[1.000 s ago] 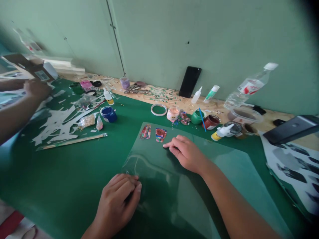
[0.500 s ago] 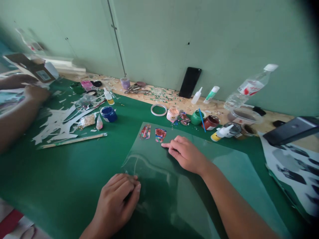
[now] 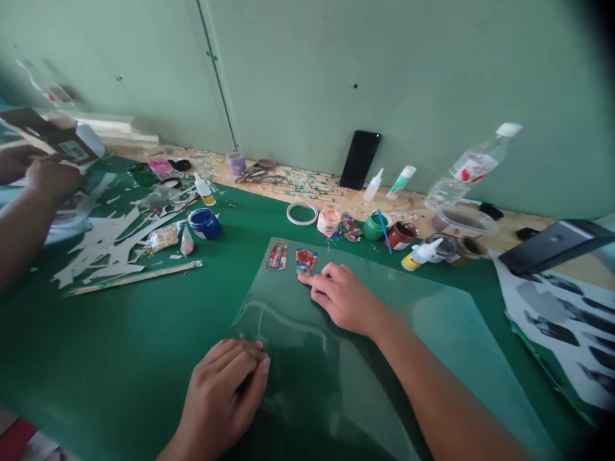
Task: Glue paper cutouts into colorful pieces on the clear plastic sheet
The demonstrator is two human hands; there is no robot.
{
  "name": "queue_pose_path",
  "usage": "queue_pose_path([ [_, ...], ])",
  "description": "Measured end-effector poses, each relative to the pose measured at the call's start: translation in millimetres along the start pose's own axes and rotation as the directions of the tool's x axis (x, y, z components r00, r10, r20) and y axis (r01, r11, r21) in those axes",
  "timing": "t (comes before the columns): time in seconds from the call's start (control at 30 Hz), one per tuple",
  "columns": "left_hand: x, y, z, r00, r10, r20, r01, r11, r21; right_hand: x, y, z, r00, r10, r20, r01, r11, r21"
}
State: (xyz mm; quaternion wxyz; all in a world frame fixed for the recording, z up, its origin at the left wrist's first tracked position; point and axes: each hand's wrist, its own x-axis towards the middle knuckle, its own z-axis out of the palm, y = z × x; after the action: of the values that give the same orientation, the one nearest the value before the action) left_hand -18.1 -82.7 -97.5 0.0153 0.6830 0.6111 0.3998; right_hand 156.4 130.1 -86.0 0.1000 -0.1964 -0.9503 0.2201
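A clear plastic sheet [image 3: 384, 288] lies on the green table. Two small painted pieces rest near its upper left corner: a striped one [image 3: 276, 255] and a red and blue one [image 3: 306, 262]. The outstretched index finger of my right hand [image 3: 343, 294] touches the lower edge of the red and blue piece, its other fingers curled. At the sheet's left edge, my left hand [image 3: 225, 384] rests with fingers bent and closed; whatever they might hold is hidden.
Behind the sheet stand paint jars [image 3: 377, 225], a tape ring [image 3: 302, 213] and a glue bottle [image 3: 421, 254]. White paper scraps [image 3: 110, 240] lie left, near another person's hands [image 3: 52, 176]. A black stand [image 3: 552, 246] is at right.
My right fingertip has moved slightly left and up, onto the lower edge of the red and blue piece. The view has shifted a little. At far left, the other person's hands have moved.
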Motion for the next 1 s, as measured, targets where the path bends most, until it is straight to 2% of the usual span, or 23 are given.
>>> queue_pose_path([
  [0.27,-1,-1,-0.8,1.000,-0.008,0.004,0.008,1.000,-0.031,-6,6,-10,0.999,0.049,-0.007,-0.049,0.995,0.088],
  [0.4,0,0,0.3,1.000,-0.022,0.005,0.022,0.999,-0.027,-1,0,-5,1.000,-0.001,-0.011,0.002,0.998,0.067],
  [0.47,-1,0,0.5,0.999,-0.040,0.007,0.040,0.999,-0.031,-2,4,-5,0.997,-0.002,-0.074,0.005,0.999,0.052],
  [0.53,-1,0,-1.6,0.997,-0.075,0.026,0.075,0.997,-0.033,-6,13,-6,0.981,0.037,-0.189,-0.023,0.997,0.074],
  [0.6,1,1,-6.9,0.983,-0.161,0.090,0.163,0.987,-0.009,-11,21,-5,0.937,0.149,-0.317,-0.086,0.975,0.204],
  [0.67,7,2,-13.6,0.939,-0.280,0.198,0.272,0.960,0.068,-13,27,-2,0.852,0.311,-0.422,-0.146,0.914,0.379],
  [0.73,19,5,-17.7,0.889,-0.344,0.301,0.306,0.937,0.167,-10,28,3,0.762,0.420,-0.492,-0.157,0.858,0.489],
  [0.77,26,7,-17.1,0.880,-0.332,0.341,0.276,0.939,0.204,-8,29,5,0.739,0.442,-0.509,-0.149,0.843,0.517],
  [0.8,34,9,-14.1,0.879,-0.282,0.384,0.211,0.953,0.218,-6,29,7,0.735,0.450,-0.507,-0.138,0.832,0.538],
  [0.87,50,12,-0.5,0.875,-0.111,0.472,0.022,0.982,0.190,-2,32,10,0.761,0.446,-0.471,-0.123,0.812,0.570],
  [0.93,66,15,21.7,0.812,0.026,0.583,-0.123,0.984,0.127,0,36,12,0.774,0.437,-0.457,-0.102,0.800,0.591],
  [1.0,78,15,47.3,0.787,0.066,0.613,-0.182,0.975,0.130,0,42,14,0.764,0.440,-0.472,-0.067,0.782,0.620],
])
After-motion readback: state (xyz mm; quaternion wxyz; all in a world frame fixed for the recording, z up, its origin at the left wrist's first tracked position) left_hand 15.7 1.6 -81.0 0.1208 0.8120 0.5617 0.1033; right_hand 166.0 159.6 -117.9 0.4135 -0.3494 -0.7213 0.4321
